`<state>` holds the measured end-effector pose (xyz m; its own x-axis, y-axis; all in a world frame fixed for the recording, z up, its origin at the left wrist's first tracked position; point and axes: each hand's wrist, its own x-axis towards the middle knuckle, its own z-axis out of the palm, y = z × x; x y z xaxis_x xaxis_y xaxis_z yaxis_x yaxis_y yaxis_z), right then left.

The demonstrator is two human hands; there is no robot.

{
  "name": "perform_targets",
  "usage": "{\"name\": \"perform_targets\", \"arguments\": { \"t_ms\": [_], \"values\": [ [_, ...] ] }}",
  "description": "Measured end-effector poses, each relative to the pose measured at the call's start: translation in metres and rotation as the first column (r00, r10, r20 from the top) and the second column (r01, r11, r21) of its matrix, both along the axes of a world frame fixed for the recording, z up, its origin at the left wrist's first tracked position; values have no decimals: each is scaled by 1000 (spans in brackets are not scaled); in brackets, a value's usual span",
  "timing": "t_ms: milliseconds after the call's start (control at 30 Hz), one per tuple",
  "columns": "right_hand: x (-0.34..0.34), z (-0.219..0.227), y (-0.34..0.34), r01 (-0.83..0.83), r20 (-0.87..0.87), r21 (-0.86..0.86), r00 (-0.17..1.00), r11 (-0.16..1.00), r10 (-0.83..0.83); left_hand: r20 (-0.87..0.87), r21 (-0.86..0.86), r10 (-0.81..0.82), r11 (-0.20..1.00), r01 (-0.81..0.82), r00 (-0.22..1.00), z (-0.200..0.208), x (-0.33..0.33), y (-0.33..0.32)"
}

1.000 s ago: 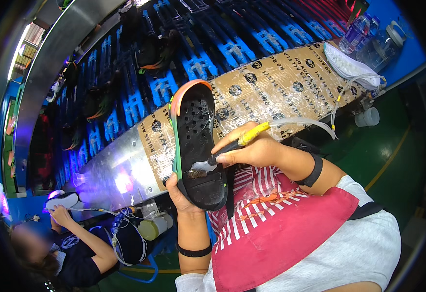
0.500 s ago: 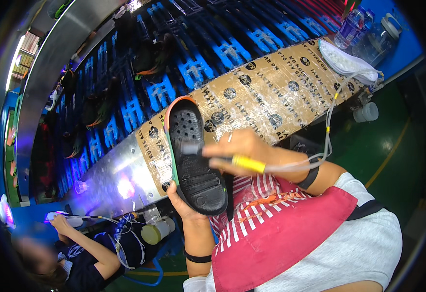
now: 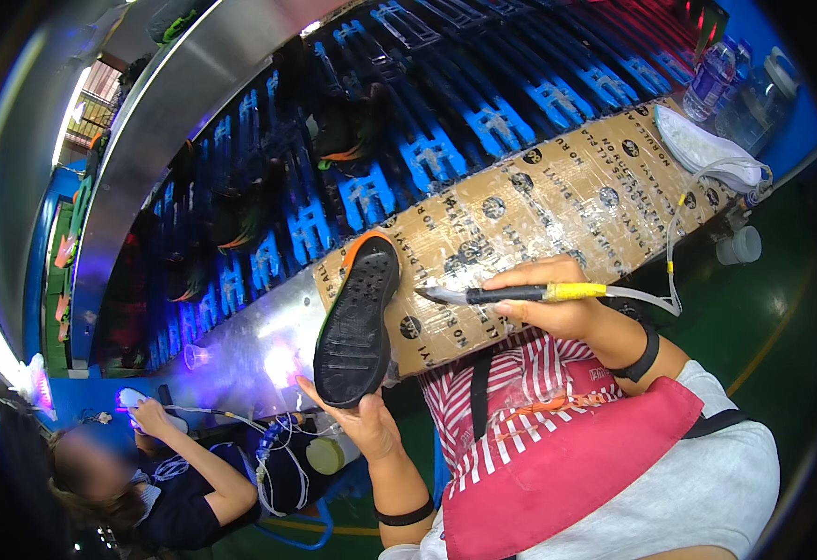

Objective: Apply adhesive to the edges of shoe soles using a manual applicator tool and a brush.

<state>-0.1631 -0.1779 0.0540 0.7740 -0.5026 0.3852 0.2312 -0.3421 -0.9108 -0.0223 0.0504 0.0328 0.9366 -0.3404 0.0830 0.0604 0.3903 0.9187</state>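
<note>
- Far left, lower edge: a co-worker (image 3: 138, 476) in a dark top sits bent over, one raised hand on a small white object (image 3: 133, 399); thin cables trail from it toward the right.
- Left of centre: the left hand (image 3: 364, 420) comes up from below, palm upward, fingers curled around the heel end of a shoe (image 3: 357, 322). The hand is closed on the shoe, not open.
- The shoe stands nearly upright, toe up, its black studded sole facing the camera, with an orange rim at the toe and a green edge on its left side. It is held above the near edge of the counter (image 3: 558, 205), whose top is wrapped in brown printed tape.
- Centre right: the right hand (image 3: 558, 303) is clamped around a brush tool (image 3: 511, 294) with a black grip and yellow collar. The tool lies almost level; its pale tip points left toward the shoe, close to it but apart.
- A clear thin tube (image 3: 675, 243) runs from the tool's rear up over the counter.
- Behind the counter: a blue conveyor (image 3: 427, 159) carrying dark shoes.
- Far right: a white cloth (image 3: 703, 149) on the counter, with clear plastic bottles (image 3: 712, 79) beyond it.
</note>
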Motion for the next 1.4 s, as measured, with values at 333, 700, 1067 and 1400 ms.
{"name": "perform_targets", "arguments": {
  "t_ms": [333,700,1067,1400],
  "values": [
    [-13,11,-12,78,-84,263,995,962,-58,337,-236,328,937,-258,883,83,40,19],
    [-20,-8,-35,-31,24,628,999,777,21,535,-349,479,876,-334,696,245,174,-58],
    [-24,-16,-43,63,-91,558,996,828,-15,859,469,100,237,-851,502,293,320,-132],
    [5,-9,-43,30,-111,533,993,845,35,809,463,280,238,-854,517,307,327,-134]
  ]
}}
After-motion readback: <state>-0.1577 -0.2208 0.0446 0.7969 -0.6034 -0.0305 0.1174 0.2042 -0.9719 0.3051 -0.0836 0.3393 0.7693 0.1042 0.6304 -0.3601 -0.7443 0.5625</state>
